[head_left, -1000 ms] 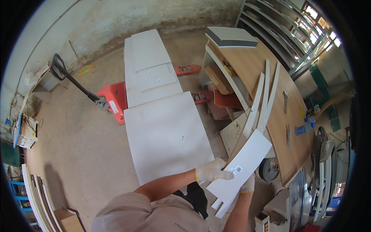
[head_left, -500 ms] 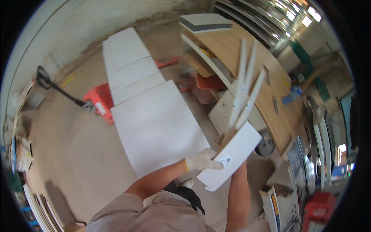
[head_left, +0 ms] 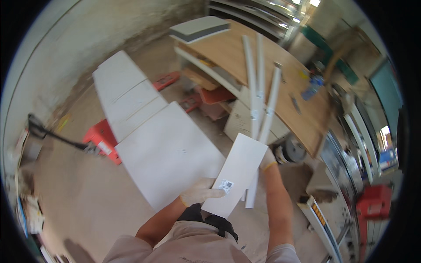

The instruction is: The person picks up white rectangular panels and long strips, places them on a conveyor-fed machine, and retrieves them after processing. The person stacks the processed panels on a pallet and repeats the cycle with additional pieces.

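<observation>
Firmly, a flat rectangular white board (head_left: pixel 240 166) is gripped near its lower left edge by the left hand (head_left: pixel 202 192), which is covered by a pale knitted glove; the thumb is laid across the front face, beside a small printed white label (head_left: pixel 226 186). The board is held tilted in front of the body, its upper end leaned to the right. At its upper right edge the gloved right hand (head_left: pixel 268 160) is placed, its fingers largely hidden by the board, so exactly what is closed upon by them cannot be told. Beyond the board, three long narrow white strips (head_left: pixel 251 87) are fanned out away from the grip, and narrow white ends are seen below its right edge.

Left of and beyond the grip, large overlapping white panels (head_left: pixel 171 149) are laid above the forks of a red pallet jack (head_left: pixel 101 138) with a black handle. Just right of the right hand, a dark round drum (head_left: pixel 292 150) is seen. Farther out, beyond the strips, a wooden-topped table (head_left: pixel 309 125) is topped by a thick grey-and-white slab (head_left: pixel 200 28) at its far end and a blue-tinted plastic bottle (head_left: pixel 312 87) at its right side.
</observation>
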{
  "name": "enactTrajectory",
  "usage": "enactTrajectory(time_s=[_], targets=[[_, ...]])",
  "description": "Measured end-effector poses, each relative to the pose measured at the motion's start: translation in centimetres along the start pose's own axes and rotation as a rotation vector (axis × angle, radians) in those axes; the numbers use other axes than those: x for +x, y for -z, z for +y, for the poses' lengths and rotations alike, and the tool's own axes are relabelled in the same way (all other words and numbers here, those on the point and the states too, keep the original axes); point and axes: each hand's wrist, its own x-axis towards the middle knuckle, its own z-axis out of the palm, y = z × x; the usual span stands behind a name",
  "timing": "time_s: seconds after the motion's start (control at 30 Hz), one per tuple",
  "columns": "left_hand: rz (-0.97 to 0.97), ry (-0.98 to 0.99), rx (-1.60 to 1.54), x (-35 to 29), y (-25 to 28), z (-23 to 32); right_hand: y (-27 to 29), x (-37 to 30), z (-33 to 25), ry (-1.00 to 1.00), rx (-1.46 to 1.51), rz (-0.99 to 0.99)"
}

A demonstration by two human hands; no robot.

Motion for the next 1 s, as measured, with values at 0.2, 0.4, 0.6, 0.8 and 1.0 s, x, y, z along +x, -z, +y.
enactTrajectory(time_s=[0.2, 0.4, 0.6, 0.8, 1.0], targets=[[0.267, 0.006, -0.012, -3.8, 4.2, 0.4, -5.0, 3.4, -8.3, -0.007, -0.310, 0.250], [0.507, 0.009, -0.189, -4.7, 5.5, 0.1, -6.6, 4.6, -14.1, 0.206, -1.318, 0.553], [0.458, -0.011, -0.095, -0.8, 4.7, 2.2, -8.9, -0.4, -14.2, 0.217, -1.468, 0.605], [0.274, 0.045, 0.109, 4.9, -4.1, 7.0, -8.6, -20.9, -8.1, 0.445, -0.854, 0.159], [-0.126, -0.115, 0.449, 15.5, -22.0, 8.9, -4.5, -37.0, -6.8, 0.280, -0.258, 0.649]])
